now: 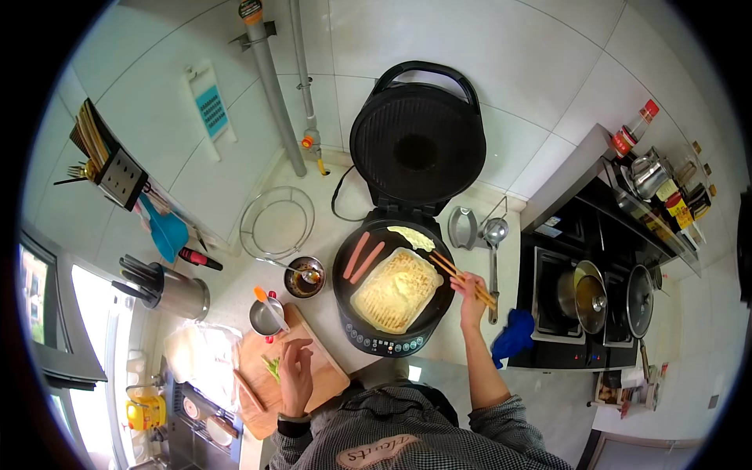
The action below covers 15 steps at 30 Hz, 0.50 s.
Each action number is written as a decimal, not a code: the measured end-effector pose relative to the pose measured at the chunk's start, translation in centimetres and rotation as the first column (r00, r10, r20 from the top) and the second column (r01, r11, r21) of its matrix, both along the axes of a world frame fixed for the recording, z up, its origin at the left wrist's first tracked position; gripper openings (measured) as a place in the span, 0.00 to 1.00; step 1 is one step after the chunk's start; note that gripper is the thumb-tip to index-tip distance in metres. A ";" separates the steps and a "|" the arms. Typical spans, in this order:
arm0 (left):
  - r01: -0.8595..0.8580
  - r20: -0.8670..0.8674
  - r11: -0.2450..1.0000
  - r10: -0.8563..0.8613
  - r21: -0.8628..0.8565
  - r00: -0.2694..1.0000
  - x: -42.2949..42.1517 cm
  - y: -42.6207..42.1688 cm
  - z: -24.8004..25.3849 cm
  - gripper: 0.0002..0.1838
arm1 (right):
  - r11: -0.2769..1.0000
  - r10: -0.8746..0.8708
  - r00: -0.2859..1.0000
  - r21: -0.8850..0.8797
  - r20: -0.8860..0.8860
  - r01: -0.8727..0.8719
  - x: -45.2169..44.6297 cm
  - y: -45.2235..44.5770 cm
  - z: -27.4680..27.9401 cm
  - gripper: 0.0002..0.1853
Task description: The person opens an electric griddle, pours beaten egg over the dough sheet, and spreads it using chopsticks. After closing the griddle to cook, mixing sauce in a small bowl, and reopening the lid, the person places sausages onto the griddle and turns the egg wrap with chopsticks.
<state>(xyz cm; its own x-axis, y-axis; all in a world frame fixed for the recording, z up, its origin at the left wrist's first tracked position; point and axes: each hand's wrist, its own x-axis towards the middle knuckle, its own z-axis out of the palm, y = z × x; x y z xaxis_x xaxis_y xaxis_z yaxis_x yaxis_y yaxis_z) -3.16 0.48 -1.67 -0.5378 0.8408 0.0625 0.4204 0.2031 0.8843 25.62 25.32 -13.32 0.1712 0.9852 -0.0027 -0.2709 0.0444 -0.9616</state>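
My right hand grips a pair of wooden chopsticks, their tips over the right side of the electric griddle. In the griddle lies a roughly square, pale yellow flatbread. Two sausages, one beside the other, rest to its left, and a strip of cooked egg lies above it. My left hand hovers over the wooden cutting board, fingers loosely bent and apart, holding nothing. Close to it on the board are green leaf pieces and a knife-like brown handle.
The griddle's lid stands raised behind. Left of it are a sauce bowl with a spoon, a small metal pot, a wire rack and a knife block. A ladle, blue cloth and stove lie right.
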 end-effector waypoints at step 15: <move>-0.093 0.035 0.995 0.095 -0.042 0.995 -0.7 -1.6 -0.5 0.09 | 0.988 0.108 0.992 -0.105 -0.058 -0.114 -2.0 6.2 -2.2 0.14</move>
